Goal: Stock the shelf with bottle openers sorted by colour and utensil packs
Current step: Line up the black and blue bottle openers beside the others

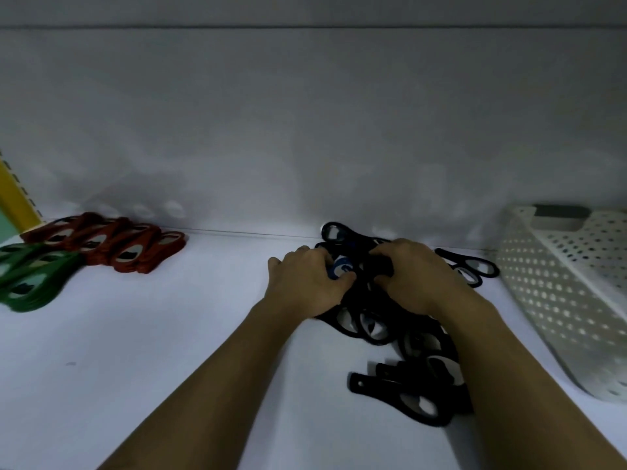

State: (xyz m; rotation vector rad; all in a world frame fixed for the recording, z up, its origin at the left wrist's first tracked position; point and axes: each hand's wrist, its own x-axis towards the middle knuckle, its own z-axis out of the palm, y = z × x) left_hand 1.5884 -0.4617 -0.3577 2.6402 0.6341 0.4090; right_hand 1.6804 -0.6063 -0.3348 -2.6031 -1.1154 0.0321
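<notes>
Where the head camera looks down, both bare forearms reach forward onto a white shelf (169,334) and the hands meet over a loose heap of black bottle openers (373,330). That heap lies right of the shelf's middle. It runs from the grey back panel (305,130) toward the front edge, and its pieces overlap at mixed angles. Several more lie under the right forearm.

The left hand (305,279) sits at the heap's left edge with its fingers curled. Its thumb and fingertips pinch a blue bottle opener (342,266), which shows as a small rounded patch between the two hands. The right hand (414,276) is just beside it, knuckles up. Its fingers are curled down around the black bottle openers at the top of the heap, though how many it grips cannot be told.

Far to the left, near the back panel, a row of red bottle openers (112,245) lies overlapped on the shelf. A stack of green bottle openers (30,276) touches the front of the red row at the picture's left edge. Both groups are well apart from the hands. Behind them stands a yellow shelf upright (13,195).

At the right, a white perforated basket (559,300) stands tilted on the shelf, close beside the black heap.
</notes>
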